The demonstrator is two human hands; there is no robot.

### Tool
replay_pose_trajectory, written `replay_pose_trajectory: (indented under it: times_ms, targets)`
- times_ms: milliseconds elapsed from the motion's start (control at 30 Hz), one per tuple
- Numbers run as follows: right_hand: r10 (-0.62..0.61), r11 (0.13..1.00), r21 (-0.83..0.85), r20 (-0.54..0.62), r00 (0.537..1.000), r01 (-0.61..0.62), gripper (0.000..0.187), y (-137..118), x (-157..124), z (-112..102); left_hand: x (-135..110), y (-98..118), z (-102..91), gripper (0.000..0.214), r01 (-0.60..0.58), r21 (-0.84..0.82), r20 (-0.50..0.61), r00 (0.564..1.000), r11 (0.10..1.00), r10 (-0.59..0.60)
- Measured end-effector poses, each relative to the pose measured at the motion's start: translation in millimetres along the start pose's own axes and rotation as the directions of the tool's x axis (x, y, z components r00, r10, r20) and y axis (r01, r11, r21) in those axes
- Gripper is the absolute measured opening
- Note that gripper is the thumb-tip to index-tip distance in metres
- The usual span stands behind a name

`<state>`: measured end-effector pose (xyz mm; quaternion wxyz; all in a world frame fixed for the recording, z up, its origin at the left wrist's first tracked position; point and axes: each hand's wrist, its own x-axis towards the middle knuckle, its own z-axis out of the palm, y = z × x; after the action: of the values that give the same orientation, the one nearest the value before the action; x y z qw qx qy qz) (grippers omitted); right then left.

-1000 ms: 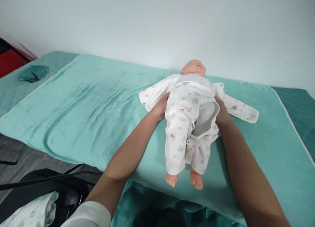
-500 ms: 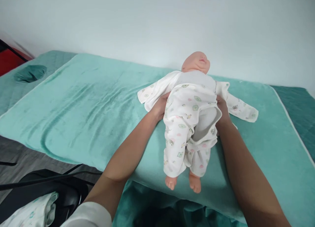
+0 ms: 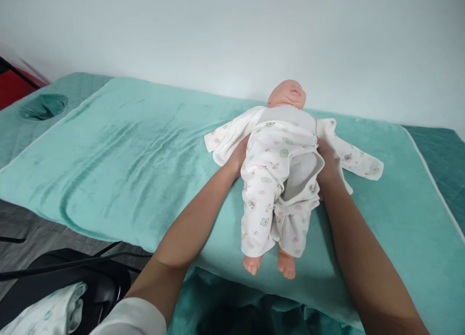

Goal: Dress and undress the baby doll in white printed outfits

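Observation:
A baby doll (image 3: 286, 95) lies on its back on a teal towel (image 3: 127, 151), head toward the wall, bare feet toward me. It wears a white printed romper (image 3: 271, 180) whose sleeves lie flat and empty on both sides. My left hand (image 3: 238, 156) is tucked against the doll's left flank, its fingers under the cloth. My right hand (image 3: 327, 163) presses against the other flank, fingers hidden behind the romper's open edge. Both hands seem to grip the doll's torso through the garment.
The towel covers a teal quilted table (image 3: 448, 160) against a white wall. A dark green cloth (image 3: 43, 106) lies at the far left. Below left, a black chair (image 3: 72, 277) holds another printed garment (image 3: 51, 313). A red object (image 3: 12, 88) shows at the left edge.
The doll's upper body rose slightly and then settled back down a little; its feet slid slightly away from the near edge. Both hands stayed at its sides.

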<state>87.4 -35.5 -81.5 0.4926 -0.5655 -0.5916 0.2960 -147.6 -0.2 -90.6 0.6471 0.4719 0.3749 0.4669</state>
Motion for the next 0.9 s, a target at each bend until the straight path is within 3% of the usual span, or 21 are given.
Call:
replay_pose_trajectory:
  times_ms: [167, 300, 400, 533, 633, 700, 767, 900]
  targets:
    - [0.005, 0.993, -0.115, -0.117, 0.993, -0.018, 0.031, 1, -1, -1, 2, 0, -2.1, 0.034, -0.069, 0.082, 0.028, 0.997, 0.994, 0.067]
    - [0.018, 0.971, -0.234, -0.123, 0.992, -0.047, 0.032, -2, 0, -3, 2, 7, -0.3, 0.028, -0.078, 0.131, -0.004, 0.997, 0.988, 0.079]
    - [0.018, 0.968, -0.246, -0.148, 0.989, -0.054, 0.030, 0, 1, -5, 3, 9, 0.2, 0.025, -0.083, 0.225, -0.088, 0.991, 0.971, 0.105]
    - [0.067, 0.978, -0.173, -0.275, 0.959, -0.118, 0.027, 7, 2, -6, 7, 6, -4.0, 0.020, -0.074, 0.369, -0.232, 0.958, 0.926, 0.169]
    - [-0.001, 0.982, -0.177, -0.370, 0.929, -0.070, 0.022, 7, 1, -6, 9, 9, -7.2, 0.016, -0.146, 0.397, -0.286, 0.918, 0.906, 0.273]
    - [-0.094, 0.981, -0.193, -0.379, 0.921, 0.020, 0.019, 1, -1, -4, 11, 15, -6.7, 0.017, -0.223, 0.384, -0.260, 0.905, 0.896, 0.337]
    - [-0.162, 0.979, -0.174, -0.314, 0.936, 0.111, 0.018, -8, -1, -3, 16, 22, -3.9, 0.019, -0.284, 0.373, -0.185, 0.910, 0.883, 0.371]
    - [-0.158, 0.984, -0.104, -0.133, 0.978, 0.145, 0.017, -19, 5, -2, 33, 31, 3.5, 0.016, -0.377, 0.435, -0.001, 0.908, 0.818, 0.419]
